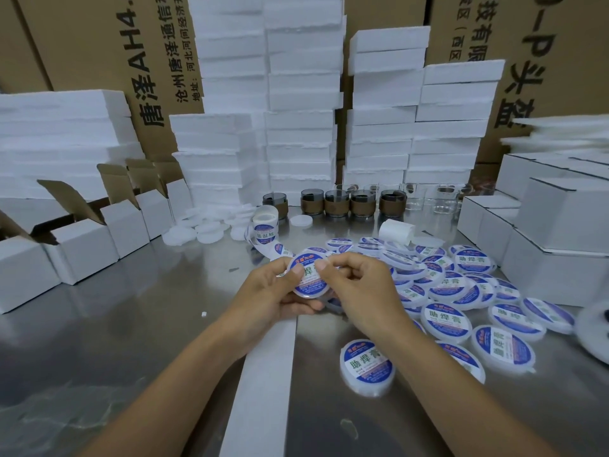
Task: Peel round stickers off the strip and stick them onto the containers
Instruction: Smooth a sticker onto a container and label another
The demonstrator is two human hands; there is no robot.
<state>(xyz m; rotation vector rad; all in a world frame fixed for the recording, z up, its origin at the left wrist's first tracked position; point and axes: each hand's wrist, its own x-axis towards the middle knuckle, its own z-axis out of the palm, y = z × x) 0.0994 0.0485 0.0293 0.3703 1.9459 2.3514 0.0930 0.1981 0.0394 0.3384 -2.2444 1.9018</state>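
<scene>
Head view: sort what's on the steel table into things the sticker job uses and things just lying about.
In use: round white plastic container with blue sticker, held by left hand and right hand; roll of blue round stickers; white backing strip; labelled white containers; unlabelled white discs.
Lying about: open white cardboard cartons; white foam slabs; brown-banded glass jars; clear glass jars.

One head-worn wide-angle view, looking forward and down — close over the steel table (99,341), foam stacks (300,127) behind
</scene>
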